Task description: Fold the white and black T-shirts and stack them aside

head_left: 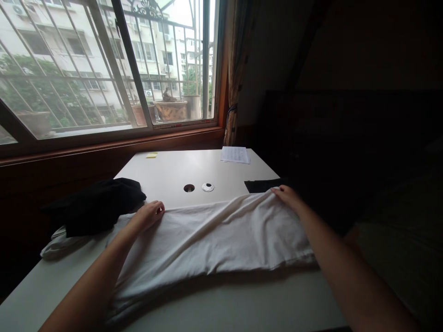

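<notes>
A long white garment [214,240] lies stretched across the table in front of me, wrinkled, with one diagonal fold running over it. It resembles trousers laid sideways, but its exact kind is unclear. Fingers of my left hand [150,213] are closed on its far edge toward the left end. At the far right corner, my right hand [287,196] pinches the same garment. Just beyond that corner lies a flat black item [261,186], partly covered. Left of my left hand sits a heap of black clothing [104,203], with pale cloth [57,244] under it.
The white table [173,170] has a round cable hole [189,188] and a white round cover [208,187]. Printed papers [235,155] and a yellow sticky note [151,155] rest along the far edge. A barred window [138,69] and a tied curtain [235,74] stand behind.
</notes>
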Motion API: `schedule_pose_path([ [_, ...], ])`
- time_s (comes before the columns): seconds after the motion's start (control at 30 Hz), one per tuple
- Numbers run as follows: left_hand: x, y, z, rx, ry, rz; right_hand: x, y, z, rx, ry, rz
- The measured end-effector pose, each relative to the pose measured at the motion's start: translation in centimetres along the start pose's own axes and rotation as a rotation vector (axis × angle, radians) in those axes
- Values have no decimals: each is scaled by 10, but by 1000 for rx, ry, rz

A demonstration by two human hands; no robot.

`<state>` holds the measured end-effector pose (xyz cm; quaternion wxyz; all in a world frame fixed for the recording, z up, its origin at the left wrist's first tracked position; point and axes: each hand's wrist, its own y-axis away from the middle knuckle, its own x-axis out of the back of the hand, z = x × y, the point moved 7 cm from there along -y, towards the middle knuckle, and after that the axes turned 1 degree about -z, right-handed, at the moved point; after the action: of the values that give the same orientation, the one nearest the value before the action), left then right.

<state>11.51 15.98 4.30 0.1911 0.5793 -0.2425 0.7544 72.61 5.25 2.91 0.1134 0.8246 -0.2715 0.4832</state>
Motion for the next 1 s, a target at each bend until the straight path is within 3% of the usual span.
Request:
schedule_pose_path([
  [0.2, 6, 5, -16, 125, -38, 42, 14, 8, 25, -21, 116, -12],
  [0.33, 9, 6, -19, 128, -12, 53, 17, 11, 28, -5, 256, -52],
  [0.5, 10, -4, 16, -68, -82, 1, 22, 7, -7, 172, 404, 8],
  [0.67, 7, -14, 46, -143, -158, -44, 1, 10, -56, 451, 479, -123],
  [0.83, 9, -16, 46, -108, -185, -12, -1, 17, -85, 608, 510, -97],
  [1.0, 10, -15, 32, 27, -208, 87, -2, 20, -89, 553, 479, 83],
])
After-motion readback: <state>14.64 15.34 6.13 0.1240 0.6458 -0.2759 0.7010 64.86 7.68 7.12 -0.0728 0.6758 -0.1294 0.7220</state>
